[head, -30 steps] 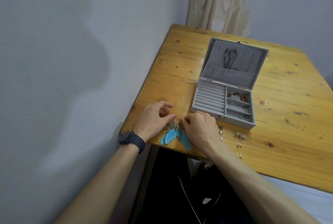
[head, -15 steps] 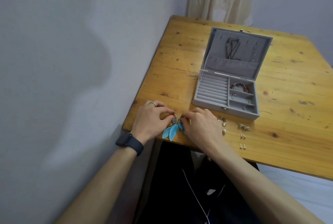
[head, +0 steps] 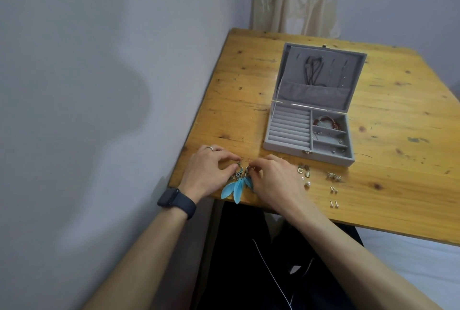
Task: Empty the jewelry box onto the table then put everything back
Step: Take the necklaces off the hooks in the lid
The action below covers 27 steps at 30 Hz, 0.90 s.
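At the near left corner of the table, the metal tops of the blue feather earrings are pinched by the left hand on one side and the right hand on the other, the feathers lying between them. Just right of that hand, small studs are scattered. Behind, apart from both hands, the jewelry box is seen open

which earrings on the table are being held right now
The blue feather earrings, pinched by the left hand and right hand; the small metal earrings lie unheld to the right.
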### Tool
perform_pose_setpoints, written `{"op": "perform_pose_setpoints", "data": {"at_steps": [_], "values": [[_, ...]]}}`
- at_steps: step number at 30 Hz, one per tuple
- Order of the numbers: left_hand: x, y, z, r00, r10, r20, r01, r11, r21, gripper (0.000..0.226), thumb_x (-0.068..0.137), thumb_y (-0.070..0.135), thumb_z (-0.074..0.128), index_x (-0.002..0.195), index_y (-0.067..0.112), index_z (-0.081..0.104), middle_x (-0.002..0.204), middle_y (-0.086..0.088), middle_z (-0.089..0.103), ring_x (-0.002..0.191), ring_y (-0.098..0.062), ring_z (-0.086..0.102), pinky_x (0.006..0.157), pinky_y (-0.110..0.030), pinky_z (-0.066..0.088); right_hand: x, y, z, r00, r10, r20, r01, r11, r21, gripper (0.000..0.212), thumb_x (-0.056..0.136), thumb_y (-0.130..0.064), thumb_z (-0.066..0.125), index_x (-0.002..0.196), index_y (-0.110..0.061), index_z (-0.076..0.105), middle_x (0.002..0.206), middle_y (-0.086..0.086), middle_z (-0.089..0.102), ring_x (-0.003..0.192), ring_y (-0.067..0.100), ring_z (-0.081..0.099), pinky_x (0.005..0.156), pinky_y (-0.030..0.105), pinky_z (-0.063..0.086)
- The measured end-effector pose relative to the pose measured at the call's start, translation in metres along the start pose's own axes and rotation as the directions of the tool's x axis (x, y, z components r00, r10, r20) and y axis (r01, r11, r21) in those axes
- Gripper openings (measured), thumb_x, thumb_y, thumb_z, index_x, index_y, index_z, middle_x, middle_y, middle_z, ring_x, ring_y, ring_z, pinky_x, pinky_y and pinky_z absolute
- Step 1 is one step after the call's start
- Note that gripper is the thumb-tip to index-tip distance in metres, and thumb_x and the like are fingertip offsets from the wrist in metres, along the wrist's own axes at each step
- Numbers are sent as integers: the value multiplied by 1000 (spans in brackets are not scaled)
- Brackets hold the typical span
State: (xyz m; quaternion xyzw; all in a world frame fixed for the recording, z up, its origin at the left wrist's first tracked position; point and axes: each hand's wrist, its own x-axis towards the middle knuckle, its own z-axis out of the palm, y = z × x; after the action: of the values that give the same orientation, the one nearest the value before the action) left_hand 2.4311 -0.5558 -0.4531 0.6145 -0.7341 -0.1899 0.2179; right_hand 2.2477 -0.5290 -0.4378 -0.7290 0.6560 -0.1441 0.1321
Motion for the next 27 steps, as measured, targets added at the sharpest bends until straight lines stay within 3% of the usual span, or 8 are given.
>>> {"op": "perform_pose_setpoints", "data": {"at_steps": [6,10,18,21,23,27], "values": [[2,2,-5,999,-8,35,9,999,-34,28,89,45,63,116,42,68,101,23,63,99,-1,50,85,-29,48,-5,3,-5,993,-26,-113,31,999,44,28,93,-40,58,118,-32,69,109,-7,67,99,18,60,77,31,46],[2,8,-7,1000,-20,18,21,999,-47,27,88,42,63,115,42,67,102,20,64,103,-3,53,88,-32,49,-12,10,-11,983,-69,-171,81,994,67,27,92,-35,62,117,-28,71,112,-7,67,105,19,53,86,29,45],[28,42,-16,995,60,-79,-67,993,-94,31,93,41,61,123,44,59,112,22,56,111,-1,52,91,-25,47,-12,45,-44,936,-78,-344,128,984,124,25,88,-27,70,113,-28,72,112,-8,68,107,17,54,93,31,49],[49,65,-21,984,114,-138,-129,987,-100,30,93,40,61,123,44,59,112,23,56,106,5,50,84,-13,41,-2,60,-62,924,-44,-379,99,987,127,27,89,-28,69,116,-29,70,115,-8,66,111,14,52,94,27,45],[65,81,-24,974,147,-173,-166,981,-99,29,93,38,62,122,42,60,113,23,57,104,7,49,78,-5,34,10,73,-74,920,-34,-390,89,988,124,28,90,-31,67,119,-29,69,117,-9,65,113,11,50,93,24,43],[106,115,-22,960,156,-233,-195,968,-157,25,92,41,63,117,43,61,115,22,57,104,4,51,75,-7,36,44,100,-101,907,-7,-421,62,991,117,27,92,-32,64,119,-31,67,113,-10,65,105,7,47,83,18,38]]}}
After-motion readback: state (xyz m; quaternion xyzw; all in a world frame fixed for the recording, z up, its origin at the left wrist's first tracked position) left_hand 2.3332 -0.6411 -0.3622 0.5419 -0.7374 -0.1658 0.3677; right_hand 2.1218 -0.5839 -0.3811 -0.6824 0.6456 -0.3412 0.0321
